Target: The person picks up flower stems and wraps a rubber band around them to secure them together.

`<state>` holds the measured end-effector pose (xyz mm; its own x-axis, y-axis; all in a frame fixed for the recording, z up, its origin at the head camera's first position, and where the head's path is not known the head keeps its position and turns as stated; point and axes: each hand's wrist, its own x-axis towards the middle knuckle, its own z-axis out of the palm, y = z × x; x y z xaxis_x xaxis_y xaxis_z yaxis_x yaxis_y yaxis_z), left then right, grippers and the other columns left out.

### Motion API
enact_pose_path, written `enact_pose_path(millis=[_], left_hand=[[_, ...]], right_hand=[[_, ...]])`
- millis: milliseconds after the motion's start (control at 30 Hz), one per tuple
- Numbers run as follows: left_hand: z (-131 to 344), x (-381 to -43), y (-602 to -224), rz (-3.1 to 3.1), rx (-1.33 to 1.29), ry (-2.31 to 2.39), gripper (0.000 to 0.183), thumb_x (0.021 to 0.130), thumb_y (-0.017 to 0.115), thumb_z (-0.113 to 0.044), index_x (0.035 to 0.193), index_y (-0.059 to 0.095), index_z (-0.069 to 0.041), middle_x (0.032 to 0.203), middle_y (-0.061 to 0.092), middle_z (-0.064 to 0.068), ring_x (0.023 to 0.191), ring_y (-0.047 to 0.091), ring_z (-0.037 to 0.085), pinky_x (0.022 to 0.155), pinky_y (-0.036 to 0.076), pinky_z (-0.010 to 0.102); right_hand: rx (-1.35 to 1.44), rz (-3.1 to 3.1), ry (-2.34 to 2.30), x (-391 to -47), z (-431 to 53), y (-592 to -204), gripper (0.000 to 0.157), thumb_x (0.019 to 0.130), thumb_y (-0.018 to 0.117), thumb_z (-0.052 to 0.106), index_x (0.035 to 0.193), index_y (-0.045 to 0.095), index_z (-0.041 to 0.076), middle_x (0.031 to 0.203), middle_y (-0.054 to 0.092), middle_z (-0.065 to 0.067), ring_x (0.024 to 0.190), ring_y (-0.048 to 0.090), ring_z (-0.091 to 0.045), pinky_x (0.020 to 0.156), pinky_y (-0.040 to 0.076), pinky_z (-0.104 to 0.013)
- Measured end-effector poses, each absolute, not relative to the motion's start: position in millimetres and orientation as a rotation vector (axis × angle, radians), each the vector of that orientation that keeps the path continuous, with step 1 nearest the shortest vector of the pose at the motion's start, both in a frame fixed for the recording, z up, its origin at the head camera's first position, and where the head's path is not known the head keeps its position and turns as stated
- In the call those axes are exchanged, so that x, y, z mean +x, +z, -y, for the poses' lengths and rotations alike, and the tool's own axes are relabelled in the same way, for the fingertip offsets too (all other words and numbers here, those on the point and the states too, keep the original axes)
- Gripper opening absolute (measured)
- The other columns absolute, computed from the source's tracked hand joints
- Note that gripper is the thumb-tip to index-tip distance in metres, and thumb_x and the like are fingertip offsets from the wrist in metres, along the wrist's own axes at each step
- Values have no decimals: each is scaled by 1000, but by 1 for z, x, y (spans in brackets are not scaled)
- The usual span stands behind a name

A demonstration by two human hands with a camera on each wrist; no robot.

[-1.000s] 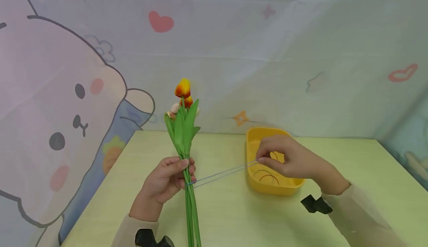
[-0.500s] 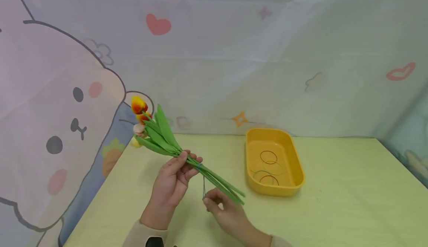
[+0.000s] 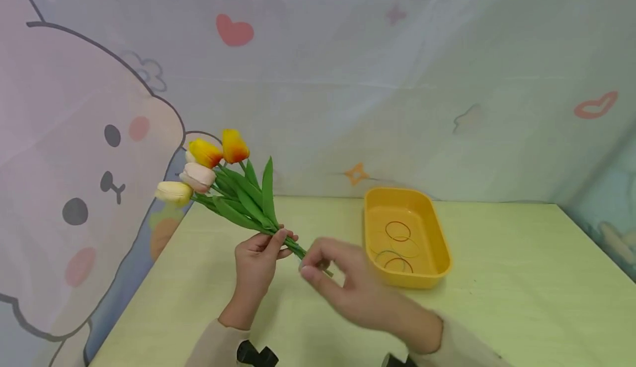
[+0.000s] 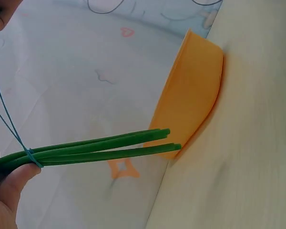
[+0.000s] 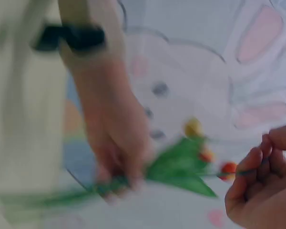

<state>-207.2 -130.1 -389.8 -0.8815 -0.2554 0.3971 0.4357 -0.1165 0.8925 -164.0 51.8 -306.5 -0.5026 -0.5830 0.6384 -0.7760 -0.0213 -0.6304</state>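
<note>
A bunch of artificial tulips with yellow-orange, pale pink and cream heads tilts to the upper left in the head view. My left hand grips its green stems between thumb and fingers. A thin blue rubber band is wrapped round the stems beside the left fingertips, and two strands stretch from it toward my right hand. That right hand hovers in front of the stem ends, thumb and fingertips pinching the band's other end. In the right wrist view the left hand and stems look blurred.
A yellow plastic tray stands on the pale green table, right of the hands. Several loose rubber bands, among them a red one, lie in it. Behind the table hangs a printed cloth with a cartoon animal.
The tulips have turned from upright to leaning left. My right hand has moved left from over the tray, dipped below the stems, then risen in front of their ends, still pinching the rubber band.
</note>
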Motion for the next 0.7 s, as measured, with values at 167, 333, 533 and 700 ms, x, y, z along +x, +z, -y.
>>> enact_pose_path(millis=[167, 333, 533, 700], left_hand=[[130, -204, -384, 1793, -294, -2076, 16, 90, 65, 1, 84, 69, 15, 78, 71, 4, 74, 72, 14, 73, 61, 32], [134, -192, -365, 1675, -643, -2478, 18, 97, 57, -4, 89, 74, -5, 83, 70, 0, 77, 72, 14, 72, 61, 30], [137, -178, -348, 1299, -822, -2978, 25, 102, 47, -8, 98, 71, -6, 89, 69, 1, 84, 72, 13, 70, 58, 16], [135, -179, -348, 1073, -530, -3103, 23, 104, 42, -7, 97, 64, -2, 88, 67, 4, 85, 71, 13, 73, 56, 13]], right_hand=[[1582, 1939, 1268, -199, -94, -261, 12, 95, 57, 1, 85, 56, 7, 76, 54, -1, 71, 50, -11, 63, 48, -22], [1580, 1914, 1169, -240, -123, -262, 16, 95, 58, 4, 80, 54, 8, 73, 49, 2, 67, 45, -11, 59, 41, -23], [1468, 2064, 1197, -253, -109, -330, 12, 93, 60, -1, 84, 59, 7, 75, 55, 1, 68, 48, -8, 60, 46, -20], [1325, 2116, 1215, -216, -60, -390, 10, 96, 57, 6, 86, 57, 6, 74, 58, 0, 66, 50, -5, 58, 50, -17]])
